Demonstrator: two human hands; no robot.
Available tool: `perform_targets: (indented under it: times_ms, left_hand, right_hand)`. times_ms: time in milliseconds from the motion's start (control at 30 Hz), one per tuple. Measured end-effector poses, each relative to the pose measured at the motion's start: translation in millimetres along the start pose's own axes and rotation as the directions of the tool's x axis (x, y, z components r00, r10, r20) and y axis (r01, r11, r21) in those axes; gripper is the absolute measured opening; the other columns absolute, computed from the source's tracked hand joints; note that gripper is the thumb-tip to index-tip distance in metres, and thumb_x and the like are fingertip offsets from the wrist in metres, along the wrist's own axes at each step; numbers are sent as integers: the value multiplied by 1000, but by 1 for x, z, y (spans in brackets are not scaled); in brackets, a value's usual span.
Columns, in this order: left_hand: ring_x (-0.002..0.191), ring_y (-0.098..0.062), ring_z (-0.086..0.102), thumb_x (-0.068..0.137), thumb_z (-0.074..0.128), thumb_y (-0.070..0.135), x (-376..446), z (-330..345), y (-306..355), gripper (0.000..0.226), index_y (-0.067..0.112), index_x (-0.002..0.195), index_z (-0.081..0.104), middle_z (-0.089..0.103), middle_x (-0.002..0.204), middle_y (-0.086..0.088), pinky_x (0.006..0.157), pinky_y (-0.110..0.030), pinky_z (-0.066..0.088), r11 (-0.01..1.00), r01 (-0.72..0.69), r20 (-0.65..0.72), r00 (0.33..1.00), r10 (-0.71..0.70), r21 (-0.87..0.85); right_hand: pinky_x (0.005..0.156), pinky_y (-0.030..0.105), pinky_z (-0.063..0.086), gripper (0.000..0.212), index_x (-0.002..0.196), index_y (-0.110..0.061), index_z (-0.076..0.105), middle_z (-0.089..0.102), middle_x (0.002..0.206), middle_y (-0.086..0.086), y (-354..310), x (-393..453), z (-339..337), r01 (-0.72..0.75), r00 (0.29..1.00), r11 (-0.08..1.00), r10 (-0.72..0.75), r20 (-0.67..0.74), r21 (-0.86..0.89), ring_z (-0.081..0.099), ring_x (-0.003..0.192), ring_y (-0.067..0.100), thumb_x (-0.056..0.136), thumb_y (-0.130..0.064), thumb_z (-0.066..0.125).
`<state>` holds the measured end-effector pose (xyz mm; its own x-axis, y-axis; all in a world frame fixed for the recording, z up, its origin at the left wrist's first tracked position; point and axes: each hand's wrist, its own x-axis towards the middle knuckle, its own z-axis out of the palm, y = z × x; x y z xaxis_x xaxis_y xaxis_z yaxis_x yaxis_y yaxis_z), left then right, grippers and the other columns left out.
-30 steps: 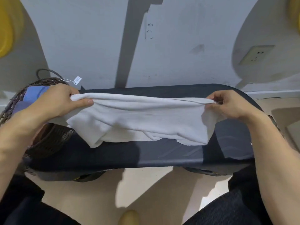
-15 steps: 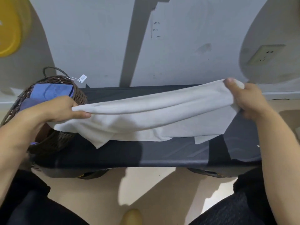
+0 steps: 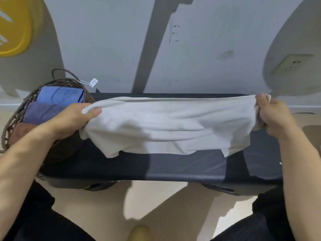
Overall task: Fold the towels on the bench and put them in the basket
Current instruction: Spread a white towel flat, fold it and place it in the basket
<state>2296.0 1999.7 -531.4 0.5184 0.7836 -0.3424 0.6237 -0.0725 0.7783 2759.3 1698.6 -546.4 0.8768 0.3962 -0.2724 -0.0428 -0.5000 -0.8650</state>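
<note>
both hands, left hand [image 3: 73, 119] and right hand [image 3: 272, 117], have their grip clamped on the white towel [image 3: 166, 126], stretched between them over the worktop [image 3: 173, 167] to square the fold; basket [image 3: 19, 112] beside the left grip.

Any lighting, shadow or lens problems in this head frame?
Head view: hard light throws a dark shadow over the left of the white towel and bench; the wide-angle lens bows the bench's edges; both hands stay reasonably sharp.
</note>
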Motion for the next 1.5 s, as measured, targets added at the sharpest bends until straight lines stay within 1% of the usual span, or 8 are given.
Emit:
perform_targets:
  times_ms: [233,433,567,700,900,1100,1300,1500]
  left_hand:
    - [76,-17,73,67,69,73,-10,-9,30,58,21,89,78,77,88,-4,68,-29,54,957,153,151,981,-118,-246]
    - [84,-15,66,87,56,61,-23,33,51,45,18,98,65,69,97,1,76,-30,53,664,-4,245,931,-269,747]
    - [120,2,51,74,72,60,-35,107,101,74,29,136,46,53,131,15,95,-10,39,944,-258,204,955,217,204]
    - [111,-10,64,75,82,35,-34,175,150,61,14,126,54,68,119,-3,95,-30,54,923,-325,259,891,372,-207]
    - [58,-10,44,88,70,38,-5,178,160,39,1,81,60,51,62,-6,54,-28,34,908,-417,242,879,411,-30]
    - [85,-23,69,84,64,53,27,147,146,37,17,91,71,73,93,-11,88,-56,52,929,-277,64,952,301,-244]
    - [75,-20,55,78,60,58,60,129,120,54,6,92,62,60,82,-9,71,-42,48,950,-232,-228,956,184,-209]
    - [63,-14,50,91,63,37,94,127,85,30,7,91,62,57,70,3,59,-24,44,974,-188,-377,918,127,-129]
  right_hand:
    - [55,21,53,27,80,-17,70,72,70,-9,-27,-15,3,17,993,944,-56,108,329,68,63,6,97,-35,57]
    - [53,21,51,20,96,-12,69,71,73,0,-49,-54,30,51,849,939,-221,481,340,65,61,11,102,-16,50]
    - [57,22,52,16,97,-9,71,70,79,7,-53,-77,59,99,738,947,-276,616,307,64,65,14,98,-19,58]
    - [69,31,57,24,102,-4,72,73,95,20,-51,-90,75,66,628,922,-336,702,382,70,80,25,93,-25,64]
    - [59,38,42,30,86,-24,68,62,82,16,-31,-83,78,60,663,935,-298,686,349,53,73,31,75,-49,81]
    - [71,30,55,20,85,-25,69,72,84,-6,-24,-65,74,463,549,868,-120,827,-180,69,79,16,73,-33,83]
    - [69,30,58,19,89,-20,71,75,87,-1,-21,-33,47,400,641,797,110,760,-453,71,78,18,77,-33,78]
    - [59,31,59,23,93,-9,65,72,92,14,-12,-15,72,-76,927,989,22,374,130,72,70,17,83,-24,79]
